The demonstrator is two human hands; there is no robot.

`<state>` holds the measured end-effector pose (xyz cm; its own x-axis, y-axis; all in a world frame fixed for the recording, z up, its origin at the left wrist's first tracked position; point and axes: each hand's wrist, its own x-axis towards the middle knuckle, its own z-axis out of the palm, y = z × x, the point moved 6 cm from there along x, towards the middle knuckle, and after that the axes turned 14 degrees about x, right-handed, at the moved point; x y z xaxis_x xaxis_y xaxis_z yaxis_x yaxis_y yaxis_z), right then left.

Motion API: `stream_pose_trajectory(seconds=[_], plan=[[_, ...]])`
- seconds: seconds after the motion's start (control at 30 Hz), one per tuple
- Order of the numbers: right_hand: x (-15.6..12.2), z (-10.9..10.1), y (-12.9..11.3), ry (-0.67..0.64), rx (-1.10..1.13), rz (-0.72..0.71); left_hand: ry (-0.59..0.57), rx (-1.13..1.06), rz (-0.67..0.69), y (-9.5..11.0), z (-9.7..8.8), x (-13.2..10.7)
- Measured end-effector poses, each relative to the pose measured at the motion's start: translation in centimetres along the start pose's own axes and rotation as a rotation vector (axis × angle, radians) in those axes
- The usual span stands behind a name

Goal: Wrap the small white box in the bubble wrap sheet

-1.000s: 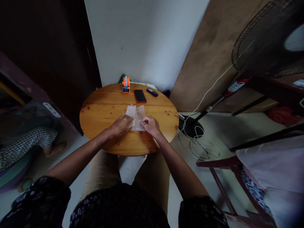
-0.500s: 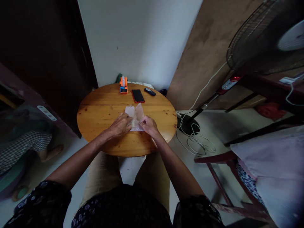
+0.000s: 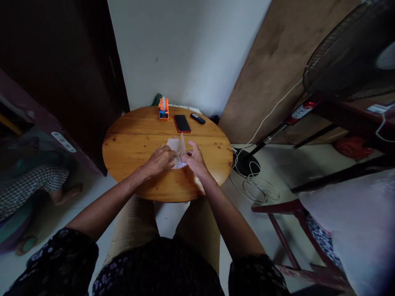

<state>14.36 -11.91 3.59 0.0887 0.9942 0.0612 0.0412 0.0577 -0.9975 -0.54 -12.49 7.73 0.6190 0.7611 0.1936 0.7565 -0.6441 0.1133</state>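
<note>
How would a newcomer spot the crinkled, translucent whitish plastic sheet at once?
Find the round, brown wooden table in front of the pale wall. On it, between the person's left hand and right hand, is the crinkled, translucent whitish plastic sheet. Unlike the dark, red-edged rectangular phone and orange-and-blue tape dispenser beyond it, it is pale and flimsy.

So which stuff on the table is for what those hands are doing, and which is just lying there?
Being used:
- thin pale plastic, with the left hand and right hand on it
- wooden table, underneath

Probably just lying about, since nobody's touching them:
- orange tape dispenser
- black phone with red edges
- small dark handset
</note>
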Motion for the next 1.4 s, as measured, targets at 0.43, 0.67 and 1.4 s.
stream_pose_trajectory(seconds=[0.43, 0.67, 1.4], plan=[[-0.7, 2.5, -0.9, 0.095, 0.320, 0.205, 0.054, -0.129, -0.083, -0.8, 0.5, 0.2], [-2.0, 1.9, -2.2, -0.076, 0.318, 0.203, 0.152, -0.305, -0.143, -1.3, 1.3, -0.6], [-2.1, 4.8, -3.2, -0.339, -0.603, -0.193, 0.224, -0.619, -0.475, -2.8, 3.5, -1.7]])
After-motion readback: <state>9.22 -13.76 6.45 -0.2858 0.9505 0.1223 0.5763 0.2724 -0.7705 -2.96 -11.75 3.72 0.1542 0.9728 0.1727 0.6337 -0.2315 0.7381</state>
